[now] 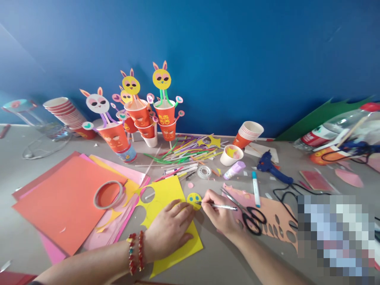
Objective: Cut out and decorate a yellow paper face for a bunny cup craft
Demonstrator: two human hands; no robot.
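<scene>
A small yellow paper disc [194, 198] with two blue eyes lies on the table. My right hand [221, 215] grips a silver-and-white pen [224, 206] whose tip meets the disc near its right side. Lying flat with its fingers stretched out, my left hand [169, 229] rests on a yellow sheet [166, 186] with round cut-outs, its fingertips at the disc's lower left edge. Black-handled scissors [251, 217] lie to the right of my right hand, on peach and pink paper scraps [276, 215]. A pink round scrap [190, 185] sits just beyond the disc.
Red paper cups [113, 136] with rabbit-faced discs stand at the back left. Coloured paper sheets [68, 198] and a tape roll [108, 194] lie at left. Fuzzy sticks [190, 148], a glue stick [234, 170], a marker [255, 190] and a blue glue gun [273, 166] lie beyond my hands.
</scene>
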